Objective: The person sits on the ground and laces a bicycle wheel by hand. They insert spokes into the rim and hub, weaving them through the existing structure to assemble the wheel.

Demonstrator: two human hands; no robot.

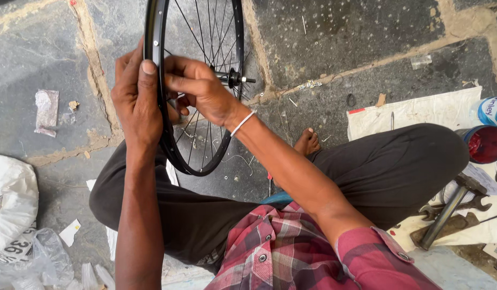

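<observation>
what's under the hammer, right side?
The hammer lies on a pale sheet spread over the stone floor, partly across a spanner. What the sheet covers is hidden.

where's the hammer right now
In the head view, the hammer lies at the lower right on the white cloth, beside the person's right knee, just below the red tin.

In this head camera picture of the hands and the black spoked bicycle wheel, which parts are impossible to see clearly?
- Black spoked bicycle wheel, head view: its upper part is cut off by the top edge.
- Left hand: the fingers wrap behind the rim, so its grip is hidden.
- Right hand: what its fingertips pinch at the rim is too small to tell.
- Grey metal hammer: its handle end lies partly under the black trouser leg.
</observation>
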